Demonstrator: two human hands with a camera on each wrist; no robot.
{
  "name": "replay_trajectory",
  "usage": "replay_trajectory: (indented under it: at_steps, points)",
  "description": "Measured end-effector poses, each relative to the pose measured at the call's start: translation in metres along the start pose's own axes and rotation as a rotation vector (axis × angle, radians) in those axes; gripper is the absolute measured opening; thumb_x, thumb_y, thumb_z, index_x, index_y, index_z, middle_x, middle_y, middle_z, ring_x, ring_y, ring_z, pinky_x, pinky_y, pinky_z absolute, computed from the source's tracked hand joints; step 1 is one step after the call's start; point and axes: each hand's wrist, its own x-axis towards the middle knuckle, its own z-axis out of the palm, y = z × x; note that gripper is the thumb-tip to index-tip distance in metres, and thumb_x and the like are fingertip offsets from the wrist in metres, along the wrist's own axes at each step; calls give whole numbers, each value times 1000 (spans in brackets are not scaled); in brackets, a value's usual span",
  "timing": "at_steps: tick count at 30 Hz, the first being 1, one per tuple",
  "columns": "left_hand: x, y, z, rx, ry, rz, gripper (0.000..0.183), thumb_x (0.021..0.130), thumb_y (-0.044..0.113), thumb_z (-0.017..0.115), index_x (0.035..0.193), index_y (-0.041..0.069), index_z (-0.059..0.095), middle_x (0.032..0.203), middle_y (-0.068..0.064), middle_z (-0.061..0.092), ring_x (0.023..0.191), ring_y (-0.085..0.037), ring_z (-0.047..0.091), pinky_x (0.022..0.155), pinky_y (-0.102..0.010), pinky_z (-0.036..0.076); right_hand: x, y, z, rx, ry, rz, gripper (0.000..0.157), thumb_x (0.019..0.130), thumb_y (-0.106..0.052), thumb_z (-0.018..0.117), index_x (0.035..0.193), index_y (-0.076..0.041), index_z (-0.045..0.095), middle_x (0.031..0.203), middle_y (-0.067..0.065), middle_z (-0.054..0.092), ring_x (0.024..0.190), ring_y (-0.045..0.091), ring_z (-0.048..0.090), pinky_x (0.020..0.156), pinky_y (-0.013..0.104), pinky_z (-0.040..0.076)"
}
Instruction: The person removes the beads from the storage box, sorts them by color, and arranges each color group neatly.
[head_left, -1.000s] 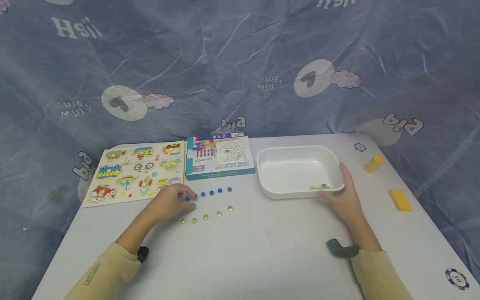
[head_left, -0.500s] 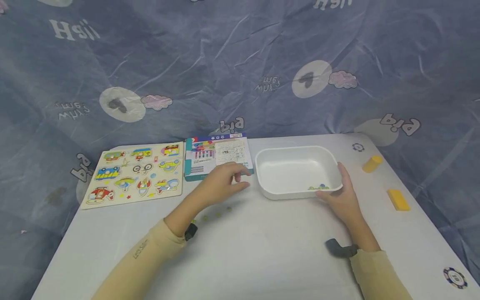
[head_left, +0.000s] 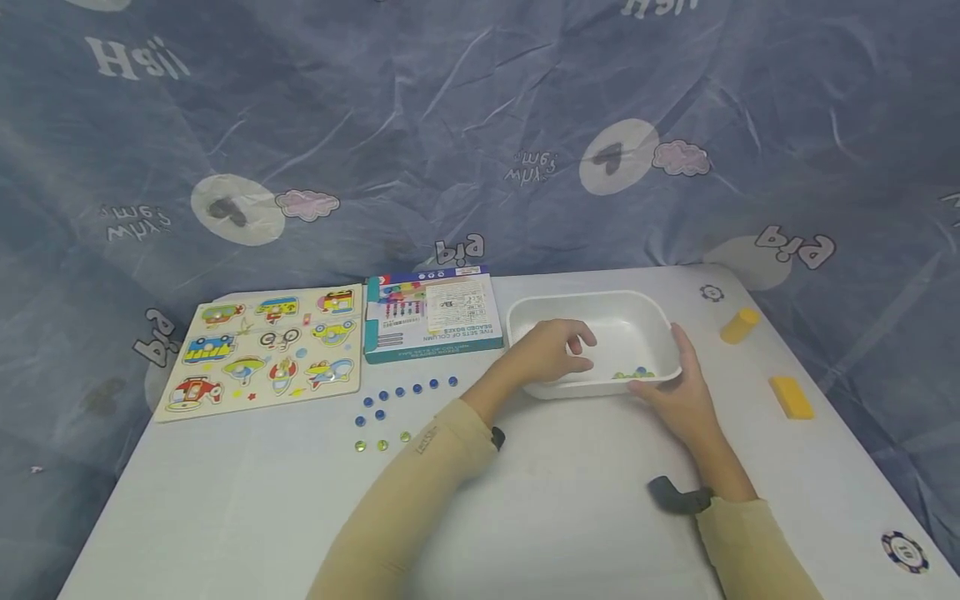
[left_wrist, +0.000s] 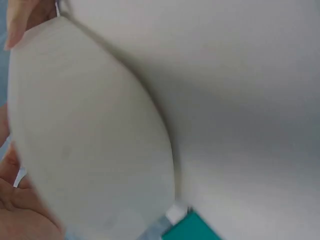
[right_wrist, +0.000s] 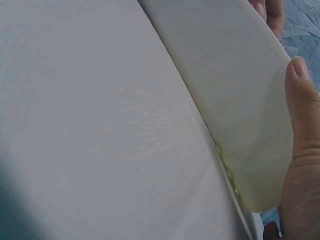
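My left hand (head_left: 555, 350) is over the left part of a white plastic tub (head_left: 600, 388), its fingers loosely bent with nothing visible between them. With thumb and fingers, my right hand (head_left: 686, 396) grips the tub's near right corner; that thumb (right_wrist: 302, 100) lies at the rim in the right wrist view. Small green and blue beads (head_left: 634, 374) lie in the tub's near right corner. To the left on the table, blue beads (head_left: 400, 392) form a row, with two more just below. Green beads (head_left: 382, 446) lie nearer; my left sleeve hides part of their line.
Behind the beads is a flat boxed toy (head_left: 431, 350), with a wooden vehicle puzzle board (head_left: 247, 383) left of it. A yellow cylinder (head_left: 740, 326) and a yellow block (head_left: 791, 397) stand right of the tub. A patterned blue cloth (head_left: 450, 125) hangs behind the table.
My left hand has let go near the blue beads and moved right, across the green beads, to over the tub. Two blue beads now show below the row. My right hand stays on the tub.
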Motion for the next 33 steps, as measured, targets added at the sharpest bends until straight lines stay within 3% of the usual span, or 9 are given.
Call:
replay_trajectory:
  at_steps: [6,13,18,26,33]
  points:
    - [28,0,28,1,-56,-99,36,82,29,73,115,23,62,98,7,63,89,-7,59,81,-23,48,0,0,-1,-7,-9,9,111,73,-39,80,148,-44,-1,160,-4,7,146,35,12,113,61,13]
    - [45,-2,49,-30,-77,-182,28,82,28,71,110,25,66,108,6,68,99,-8,61,92,-29,48,0,1,0,17,-8,8,113,72,-37,81,149,-41,-1,160,-6,7,147,33,12,115,58,12]
    - [50,-2,53,-58,-89,-207,24,79,28,73,102,25,69,97,8,69,88,-7,60,87,-29,49,0,-1,0,1,0,2,111,73,-38,80,150,-40,-1,160,-4,7,146,34,11,115,58,11]
    - [53,4,54,-51,-134,-206,14,80,22,72,93,24,73,96,8,71,91,-8,63,89,-30,50,1,1,1,-10,9,2,111,72,-38,80,150,-41,0,160,-5,7,147,34,11,114,58,11]
    - [52,6,53,-46,-141,-214,15,80,20,72,94,23,73,98,7,71,93,-9,63,89,-30,50,0,1,0,-23,14,9,111,72,-39,80,149,-43,0,160,-3,7,147,33,11,115,58,12]
